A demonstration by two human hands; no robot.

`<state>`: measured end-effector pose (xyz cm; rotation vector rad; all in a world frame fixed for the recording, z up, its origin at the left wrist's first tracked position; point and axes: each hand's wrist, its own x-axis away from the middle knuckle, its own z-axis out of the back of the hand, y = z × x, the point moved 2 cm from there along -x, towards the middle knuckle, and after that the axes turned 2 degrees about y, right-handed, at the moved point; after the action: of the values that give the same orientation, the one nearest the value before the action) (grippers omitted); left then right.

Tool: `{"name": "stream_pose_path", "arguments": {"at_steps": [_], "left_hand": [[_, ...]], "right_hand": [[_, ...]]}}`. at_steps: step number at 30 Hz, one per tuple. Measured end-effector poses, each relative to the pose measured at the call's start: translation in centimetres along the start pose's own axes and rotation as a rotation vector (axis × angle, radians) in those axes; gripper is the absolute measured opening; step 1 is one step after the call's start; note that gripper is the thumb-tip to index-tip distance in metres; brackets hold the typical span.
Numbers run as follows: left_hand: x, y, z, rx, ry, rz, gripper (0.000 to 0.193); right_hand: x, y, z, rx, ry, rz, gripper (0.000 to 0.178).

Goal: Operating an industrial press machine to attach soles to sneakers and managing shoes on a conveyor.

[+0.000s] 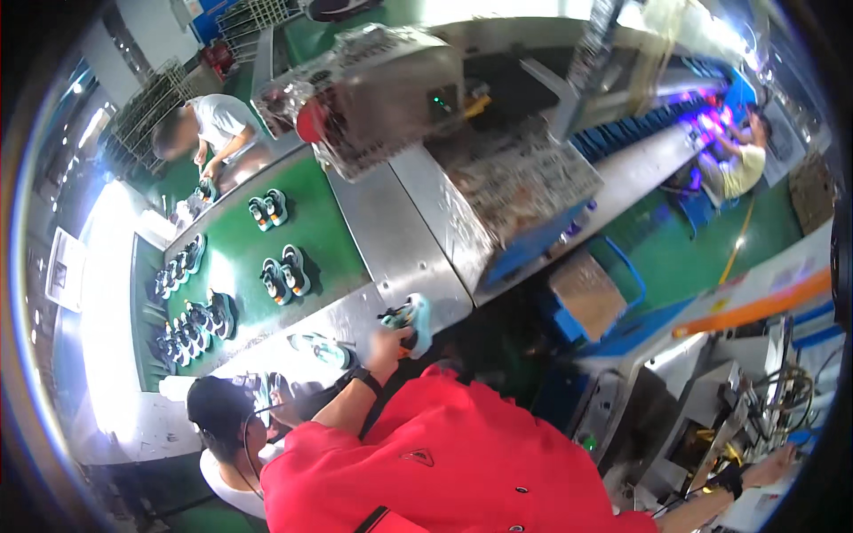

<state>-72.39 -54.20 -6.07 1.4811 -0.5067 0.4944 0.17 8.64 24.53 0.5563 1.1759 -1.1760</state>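
My left hand [385, 350] grips a sandal [417, 322] with a pale teal sole, dark straps and a touch of orange, over the metal edge of the bench. Another light-coloured sandal [325, 350] lies on the bench to the left of that hand. Far out to the right, my right hand [771, 465] reaches beside a machine [702, 444] with metal parts and hoses. Its fingers are small in the picture, and whether they hold anything I cannot make out.
Pairs of sandals [284, 274] stand on the green conveyor belt [240, 306]. A co-worker [222, 426] sits close at my left, another person [218, 124] works across the belt. Behind the bench stands a foil-wrapped machine [382, 98]. A blue-framed stool [586, 293] stands to the right.
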Motion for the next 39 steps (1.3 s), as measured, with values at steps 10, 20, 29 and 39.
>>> {"name": "stream_pose_path", "arguments": {"at_steps": [10, 20, 29, 39], "left_hand": [[-29.0, 9.8, 8.3, 0.184, 0.287, -0.104, 0.025], [-52.7, 20.9, 14.4, -0.283, 0.619, -0.482, 0.065], [-47.3, 14.4, 7.9, -0.387, 0.555, -0.704, 0.068], [-18.0, 7.5, -5.9, 0.23, -0.439, -0.069, 0.014]], "right_hand": [[-5.3, -86.0, -9.1, -0.67, -0.517, 0.859, 0.043], [7.9, -127.8, -9.7, -0.904, -0.375, 1.574, 0.038], [7.5, -131.1, -20.1, -0.475, -0.476, 1.311, 0.045], [2.8, -123.2, -19.5, -1.29, -0.865, 0.649, 0.039]]}}
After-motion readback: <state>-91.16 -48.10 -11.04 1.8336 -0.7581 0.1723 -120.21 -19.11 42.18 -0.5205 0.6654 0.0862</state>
